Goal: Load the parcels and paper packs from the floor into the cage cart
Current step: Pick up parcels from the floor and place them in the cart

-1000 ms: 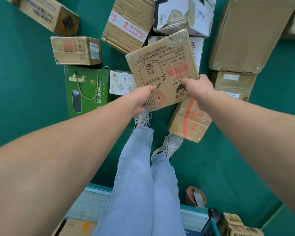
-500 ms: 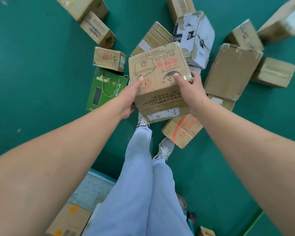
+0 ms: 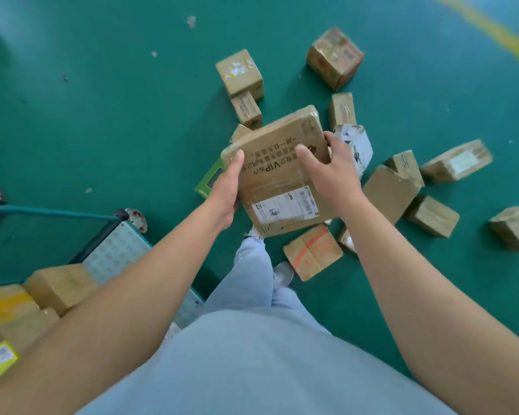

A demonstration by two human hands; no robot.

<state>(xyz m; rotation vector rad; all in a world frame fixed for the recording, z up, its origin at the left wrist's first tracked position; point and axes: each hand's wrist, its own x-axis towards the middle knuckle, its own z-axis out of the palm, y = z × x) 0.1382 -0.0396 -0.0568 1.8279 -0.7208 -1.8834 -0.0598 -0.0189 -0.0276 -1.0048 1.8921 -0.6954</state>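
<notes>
Two hands (image 3: pixel 225 190) (image 3: pixel 331 172) — rectangular cardboard parcel (image 3: pixel 282 175), gripped

You see bright, even light with a pale sheen on the green floor (image 3: pixel 102 115) at top left. Wide-angle bending curves the edges, and motion blur softens the boxes on the right (image 3: pixel 456 161).
</notes>
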